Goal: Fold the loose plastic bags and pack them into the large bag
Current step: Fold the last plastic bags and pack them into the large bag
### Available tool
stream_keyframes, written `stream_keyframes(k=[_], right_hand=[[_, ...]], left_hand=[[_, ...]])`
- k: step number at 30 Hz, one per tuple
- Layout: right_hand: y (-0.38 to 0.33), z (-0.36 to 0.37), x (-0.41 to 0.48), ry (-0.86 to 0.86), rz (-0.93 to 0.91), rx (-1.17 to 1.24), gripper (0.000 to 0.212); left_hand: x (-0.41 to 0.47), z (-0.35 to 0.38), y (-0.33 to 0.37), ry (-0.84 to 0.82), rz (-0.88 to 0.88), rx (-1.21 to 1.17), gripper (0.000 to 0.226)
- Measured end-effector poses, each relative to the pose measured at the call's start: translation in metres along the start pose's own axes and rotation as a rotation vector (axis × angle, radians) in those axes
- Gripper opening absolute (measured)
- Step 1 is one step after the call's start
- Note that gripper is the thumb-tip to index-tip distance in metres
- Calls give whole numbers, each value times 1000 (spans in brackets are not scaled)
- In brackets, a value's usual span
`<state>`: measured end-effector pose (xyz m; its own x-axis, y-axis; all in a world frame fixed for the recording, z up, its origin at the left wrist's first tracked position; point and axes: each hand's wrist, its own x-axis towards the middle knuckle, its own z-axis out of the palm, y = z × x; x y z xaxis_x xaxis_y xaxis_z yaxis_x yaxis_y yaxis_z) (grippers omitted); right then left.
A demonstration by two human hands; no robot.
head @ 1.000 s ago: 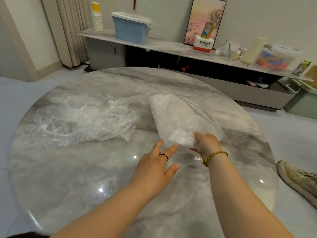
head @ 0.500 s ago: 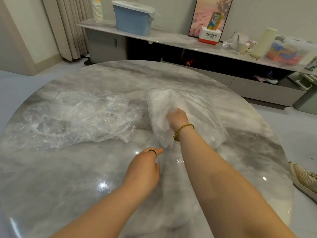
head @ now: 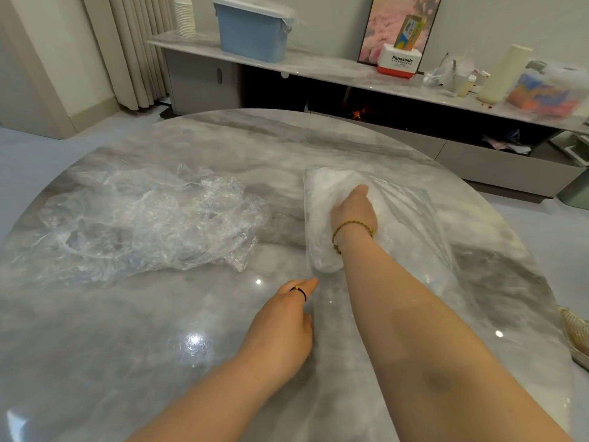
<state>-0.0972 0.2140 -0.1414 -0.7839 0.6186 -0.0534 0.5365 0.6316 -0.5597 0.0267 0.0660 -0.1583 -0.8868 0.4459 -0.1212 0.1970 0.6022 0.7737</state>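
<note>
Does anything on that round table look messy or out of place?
Only the loose plastic bags, left on the table: a crumpled, unfolded heap. Nothing looks spilled or torn. The right hand presses into the large bag beside them.

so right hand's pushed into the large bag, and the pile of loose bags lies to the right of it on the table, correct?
Not quite. The head view shows the pile of loose bags lying to the left of the large bag, not to the right. The rest holds: the right hand is pushed into the large bag, and both lie on the table.
</note>
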Motion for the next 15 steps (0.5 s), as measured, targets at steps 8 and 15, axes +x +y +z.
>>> stream_keyframes(k=[8,15], right_hand=[[9,-25,-32,-128,-17,490,51],[22,-54,-95,257,-186,586,15]], left_hand=[[-1,-1,2,-134,97,24,47],[-23,-31,1,-46,137,185,54]])
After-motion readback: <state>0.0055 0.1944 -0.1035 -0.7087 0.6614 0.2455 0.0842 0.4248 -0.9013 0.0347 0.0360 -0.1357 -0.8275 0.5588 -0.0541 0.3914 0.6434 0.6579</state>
